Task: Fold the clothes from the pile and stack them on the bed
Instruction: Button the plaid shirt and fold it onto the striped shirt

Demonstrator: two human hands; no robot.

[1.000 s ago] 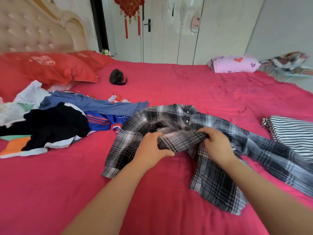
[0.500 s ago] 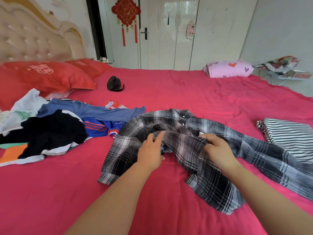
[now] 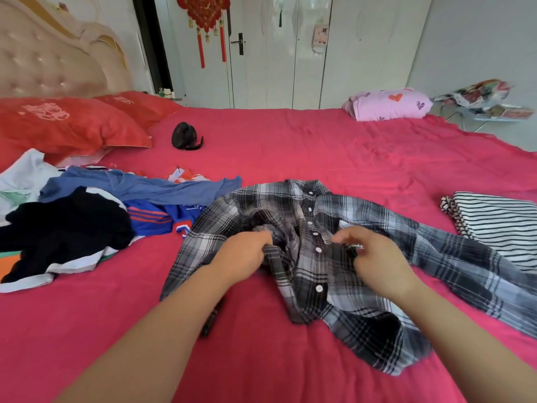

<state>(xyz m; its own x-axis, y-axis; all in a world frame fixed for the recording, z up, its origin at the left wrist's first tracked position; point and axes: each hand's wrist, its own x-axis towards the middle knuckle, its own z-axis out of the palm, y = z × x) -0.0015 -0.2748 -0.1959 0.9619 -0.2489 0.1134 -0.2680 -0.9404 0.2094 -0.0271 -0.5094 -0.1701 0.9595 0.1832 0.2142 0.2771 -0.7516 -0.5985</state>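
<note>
No legible text; white print (image 3: 43, 112) on red pillow (image 3: 96, 132) too blurred.

Two red pillows (image 3: 66, 123) lie against a tufted beige headboard (image 3: 49, 62). Near them sits a small black round object (image 3: 184, 136), too unclear to name. A red tasselled knot ornament (image 3: 205, 13) hangs on a white door, beside its dark handle (image 3: 240, 43). Glossy white wardrobe doors (image 3: 363, 53) stand further right. A pink heart-printed bundle (image 3: 389, 104) lies near a colourful cloth (image 3: 476, 94) on a rack.

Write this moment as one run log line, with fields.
item: grey plaid button-up shirt, unfolded on red bed | left hand: grips it | right hand: pinches it | folded: black-and-white striped garment
</note>
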